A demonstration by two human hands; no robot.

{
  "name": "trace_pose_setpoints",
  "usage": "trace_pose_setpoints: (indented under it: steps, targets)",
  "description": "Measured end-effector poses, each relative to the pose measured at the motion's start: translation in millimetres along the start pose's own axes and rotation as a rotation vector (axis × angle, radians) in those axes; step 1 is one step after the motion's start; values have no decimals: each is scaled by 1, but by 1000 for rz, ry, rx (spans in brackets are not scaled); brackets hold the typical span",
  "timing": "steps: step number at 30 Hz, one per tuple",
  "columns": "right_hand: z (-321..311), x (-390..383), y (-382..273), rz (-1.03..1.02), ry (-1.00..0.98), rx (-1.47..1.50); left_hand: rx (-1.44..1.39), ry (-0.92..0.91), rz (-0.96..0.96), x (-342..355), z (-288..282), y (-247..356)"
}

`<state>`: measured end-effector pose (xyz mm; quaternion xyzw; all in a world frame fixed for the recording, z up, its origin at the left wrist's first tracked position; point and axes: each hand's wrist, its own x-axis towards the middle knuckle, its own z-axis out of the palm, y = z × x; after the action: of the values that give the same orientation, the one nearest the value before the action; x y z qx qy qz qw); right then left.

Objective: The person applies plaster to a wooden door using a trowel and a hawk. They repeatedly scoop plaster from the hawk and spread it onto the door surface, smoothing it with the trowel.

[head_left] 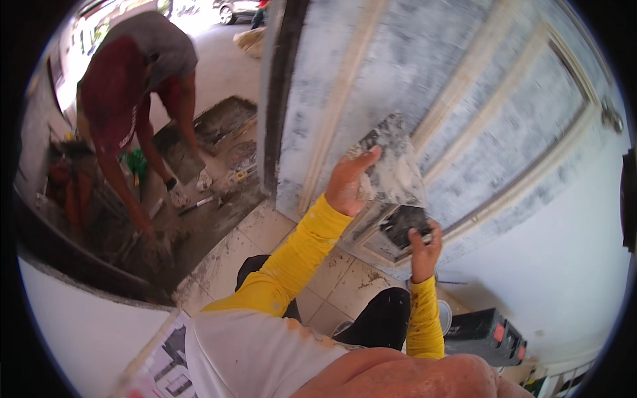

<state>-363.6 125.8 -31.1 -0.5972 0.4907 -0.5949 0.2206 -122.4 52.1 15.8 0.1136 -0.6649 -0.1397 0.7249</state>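
Observation:
My left hand (348,186) grips a flat dark board (401,174) smeared with pale putty, its thumb lying over the board's near edge. Just below and to the right, my right hand (426,253) pinches a small black flat spreader (402,227) between thumb and fingers. The spreader is close under the board's lower edge; whether they touch I cannot tell. Behind both tools stands a panelled door (458,126), its surface patchy white and blue-grey with raised cream mouldings. The left hand's fingers are mostly hidden behind the board.
A co-worker (142,73) bends over beyond the doorway at left, hands low among tools and a mortar trough (227,119). Dirty tiles (229,268) cover the floor below me. At lower right sit a black toolbox (484,337) and a pale bucket (445,316). A round knob (612,118) juts from the door.

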Motion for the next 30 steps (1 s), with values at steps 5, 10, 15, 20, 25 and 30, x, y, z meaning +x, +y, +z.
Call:
trace_pose_setpoints:
  steps: [5, 10, 15, 20, 25, 30]
  targets:
    - [31, 65, -87, -370, 124, -212, -846, 433, -648, 22, -43, 12]
    - [48, 98, -148, -293, -43, -85, -408, 396, -340, 18, -90, 11]
    - [62, 97, -177, -456, 89, 22, -24, 439, -138, 14, -111, 9]
    - [71, 98, -182, -469, 141, 77, -135, 522, -188, 23, -114, 22]
    - [73, 98, -180, -436, 88, 82, -252, 517, -261, 29, -110, 34]
    - [70, 96, -184, -417, -74, -64, -184, 493, -224, 31, -104, 36]
